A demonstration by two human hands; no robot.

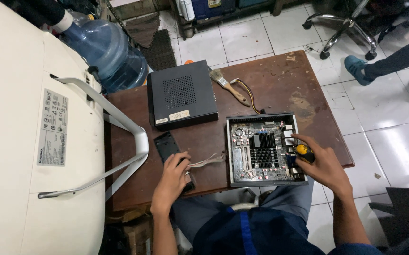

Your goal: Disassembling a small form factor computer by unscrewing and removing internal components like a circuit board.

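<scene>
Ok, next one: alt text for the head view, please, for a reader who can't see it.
Seen from above, the right hand holds a yellow-handled screwdriver at the right edge of an opened computer case showing its circuit board, on a brown table. The left hand rests on a flat black part with a grey ribbon cable; a closed black box and a brush lie behind.

Computer repair workshop: my scuffed brown wooden worktop (280,75) carries an opened small computer case with bare circuit board (263,148), a closed black metal case (182,100), a wooden-handled dusting brush (229,87).

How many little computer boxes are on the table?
2. A closed black box sits at the table's back left. An open box, its circuit board showing, sits at the front right under the right hand. None looks hidden.
</scene>
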